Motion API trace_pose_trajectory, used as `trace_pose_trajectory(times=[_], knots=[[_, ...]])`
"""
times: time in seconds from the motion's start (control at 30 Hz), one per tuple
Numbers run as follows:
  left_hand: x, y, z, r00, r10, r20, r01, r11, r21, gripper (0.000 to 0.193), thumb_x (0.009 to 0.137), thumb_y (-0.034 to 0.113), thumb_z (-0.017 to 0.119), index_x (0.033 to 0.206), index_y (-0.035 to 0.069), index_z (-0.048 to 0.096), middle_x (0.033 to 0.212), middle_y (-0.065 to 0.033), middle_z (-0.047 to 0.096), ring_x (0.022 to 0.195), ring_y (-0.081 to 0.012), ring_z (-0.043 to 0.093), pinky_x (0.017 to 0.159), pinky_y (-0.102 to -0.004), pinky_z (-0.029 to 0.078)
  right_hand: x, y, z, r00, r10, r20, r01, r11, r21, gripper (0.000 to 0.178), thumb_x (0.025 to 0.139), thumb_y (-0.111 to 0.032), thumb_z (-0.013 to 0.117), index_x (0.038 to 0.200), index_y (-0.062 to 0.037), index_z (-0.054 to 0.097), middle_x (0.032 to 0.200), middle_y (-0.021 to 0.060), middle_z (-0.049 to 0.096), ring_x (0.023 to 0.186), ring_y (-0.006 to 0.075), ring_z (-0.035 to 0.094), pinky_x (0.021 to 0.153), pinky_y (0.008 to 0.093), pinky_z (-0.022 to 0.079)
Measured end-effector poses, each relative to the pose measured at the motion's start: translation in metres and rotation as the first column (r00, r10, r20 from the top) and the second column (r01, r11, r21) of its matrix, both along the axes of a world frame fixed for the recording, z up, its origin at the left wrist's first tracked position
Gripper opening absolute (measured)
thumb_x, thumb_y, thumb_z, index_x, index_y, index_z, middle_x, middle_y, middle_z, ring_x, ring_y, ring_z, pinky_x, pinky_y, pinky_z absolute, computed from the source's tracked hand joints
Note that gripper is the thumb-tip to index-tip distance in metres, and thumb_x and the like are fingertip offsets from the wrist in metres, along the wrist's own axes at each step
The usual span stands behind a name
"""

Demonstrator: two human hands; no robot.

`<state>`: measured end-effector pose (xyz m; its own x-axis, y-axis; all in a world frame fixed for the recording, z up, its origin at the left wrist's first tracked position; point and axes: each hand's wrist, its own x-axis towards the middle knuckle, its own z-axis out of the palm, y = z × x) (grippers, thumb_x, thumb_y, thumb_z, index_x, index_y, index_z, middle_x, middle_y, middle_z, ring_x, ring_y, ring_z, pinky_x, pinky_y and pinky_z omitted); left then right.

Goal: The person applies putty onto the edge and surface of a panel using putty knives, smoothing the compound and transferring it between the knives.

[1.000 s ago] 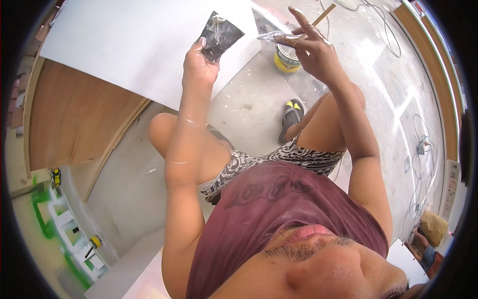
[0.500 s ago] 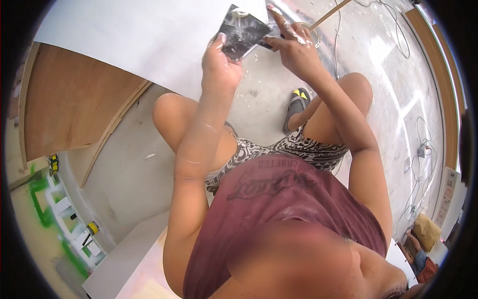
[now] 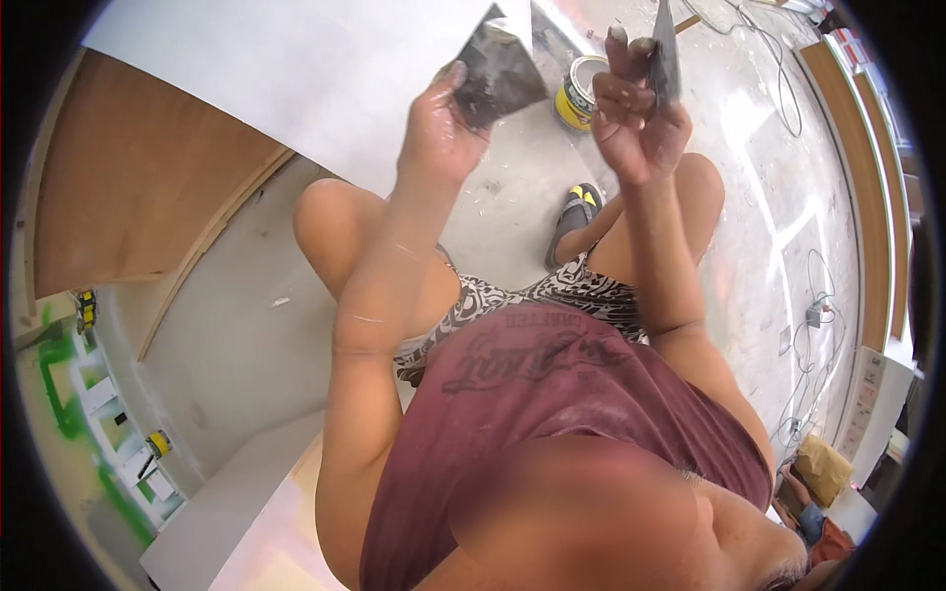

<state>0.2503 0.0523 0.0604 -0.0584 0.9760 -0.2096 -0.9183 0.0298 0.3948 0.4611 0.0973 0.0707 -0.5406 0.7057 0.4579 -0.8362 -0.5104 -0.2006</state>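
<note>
My left hand (image 3: 445,133) grips a dark, square, flat putty blade (image 3: 501,77) by its lower left edge. Whitish paste is smeared on that blade's face. My right hand (image 3: 639,138) is raised, palm turned toward me, holding a second thin putty blade (image 3: 668,59) that shows nearly edge-on. White residue marks the right fingertips. Between the hands, farther down on the floor, stands an open can (image 3: 574,106) with a yellow and dark label and a pale rim. The two blades are apart.
A large white panel (image 3: 266,74) spreads at the far left, with a brown wooden board (image 3: 138,177) below it. Cables (image 3: 813,315) lie on the grey floor at right. A yellow tape measure (image 3: 158,445) sits at lower left; another person's arm shows at lower right.
My right hand has moved right and turned palm toward me, lifting its blade away from the left one. The can between the hands has come into fuller view. My left hand has barely shifted.
</note>
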Motion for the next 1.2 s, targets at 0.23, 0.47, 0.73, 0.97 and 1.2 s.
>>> trace_pose_trajectory(times=[0.23, 0.47, 0.73, 0.97, 1.2], knots=[[0.019, -0.007, 0.006, 0.993, -0.117, -0.025, 0.120, 0.975, 0.186, 0.020, 0.096, 0.013, 0.052, 0.111, 0.003, 0.057, 0.108, -0.0063, 0.067, 0.099, -0.0175, 0.065, 0.091, -0.0327, 0.051, -0.034, -0.021, -0.010, 0.981, 0.085, -0.173, -0.120, 0.971, -0.207, 0.037, 0.096, -0.020, 0.047, 0.121, 0.0068, 0.054, 0.134, 0.0203, 0.050, 0.071, 0.0074, 0.059, 0.052, 0.0177, 0.045], [0.017, -0.007, 0.000, 0.994, -0.110, -0.021, 0.112, 0.984, 0.136, 0.022, 0.096, 0.013, 0.051, 0.115, 0.002, 0.053, 0.108, -0.0076, 0.066, 0.100, -0.0186, 0.065, 0.092, -0.0348, 0.051, -0.034, -0.022, -0.012, 0.964, 0.144, -0.222, -0.198, 0.949, -0.246, 0.040, 0.098, -0.023, 0.045, 0.122, 0.0093, 0.052, 0.116, 0.0210, 0.058, 0.069, 0.0107, 0.065, 0.048, 0.0189, 0.050], [0.013, -0.006, -0.009, 0.996, -0.069, -0.057, 0.076, 0.989, 0.127, 0.022, 0.096, 0.013, 0.052, 0.115, 0.001, 0.053, 0.109, -0.0090, 0.065, 0.100, -0.0188, 0.064, 0.091, -0.0347, 0.051, -0.039, -0.021, -0.024, 0.960, 0.180, -0.213, -0.242, 0.919, -0.312, 0.043, 0.098, -0.025, 0.043, 0.124, 0.0083, 0.051, 0.119, 0.0296, 0.059, 0.066, 0.0114, 0.066, 0.046, 0.0198, 0.051], [0.010, -0.008, -0.010, 0.995, -0.017, -0.096, 0.025, 0.997, 0.076, 0.020, 0.096, 0.013, 0.052, 0.113, 0.002, 0.053, 0.105, -0.0083, 0.064, 0.097, -0.0190, 0.064, 0.089, -0.0346, 0.051, -0.040, -0.017, -0.032, 0.956, 0.219, -0.197, -0.272, 0.914, -0.303, 0.041, 0.098, -0.024, 0.043, 0.121, 0.0080, 0.054, 0.117, 0.0273, 0.062, 0.063, 0.0104, 0.065, 0.045, 0.0192, 0.050], [0.014, -0.010, -0.008, 0.989, -0.016, -0.147, 0.024, 0.998, 0.054, 0.018, 0.096, 0.013, 0.053, 0.111, 0.003, 0.053, 0.105, -0.0071, 0.064, 0.096, -0.0181, 0.064, 0.090, -0.0349, 0.051, -0.039, -0.016, -0.038, 0.939, 0.274, -0.208, -0.332, 0.881, -0.337, 0.037, 0.095, -0.020, 0.047, 0.115, 0.0086, 0.057, 0.109, 0.0229, 0.066, 0.060, 0.0087, 0.062, 0.045, 0.0195, 0.051]])
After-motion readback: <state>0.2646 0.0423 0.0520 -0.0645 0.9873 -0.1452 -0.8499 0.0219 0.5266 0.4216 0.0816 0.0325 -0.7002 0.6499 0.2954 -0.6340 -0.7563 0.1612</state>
